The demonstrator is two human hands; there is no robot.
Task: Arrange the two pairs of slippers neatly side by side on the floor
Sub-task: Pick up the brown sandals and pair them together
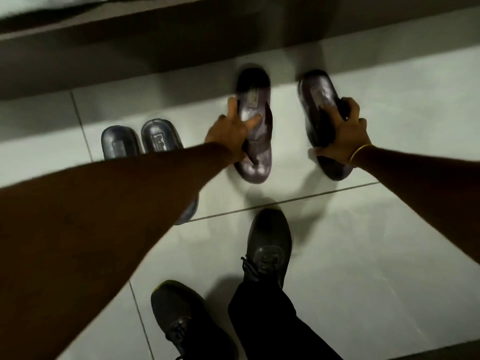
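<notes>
Nearest the dark bed frame (104, 55) that runs across the top of my view, on its left stretch, I see a blue-grey pair of slippers (141, 141) lying on the pale tiled floor (363, 242), the two touching side by side, their far ends toward the frame. My left forearm crosses over their near halves and hides them, apart from a small edge showing below the arm.

Further right along the frame, my left hand (228, 133) presses on a purple slipper (255, 120). The fingers are spread over its strap and upper, the thumb on its left edge; I cannot tell whether it is lifted or flat on the tile, since it is smeared by motion. Its far end nearly reaches the shadow under the frame.

Right again, and a clear gap away, my right hand (342, 139) is clamped around the second purple slipper (322, 113), fingers curled over its right edge and thumb low across its near part. This slipper lies tilted, far end leaning left toward its mate. A thin yellow band (359, 153) circles that wrist.

Well away from the frame, at the bottom of my view, stand two dark laced shoes (270, 245) below black trouser legs (265, 320).
</notes>
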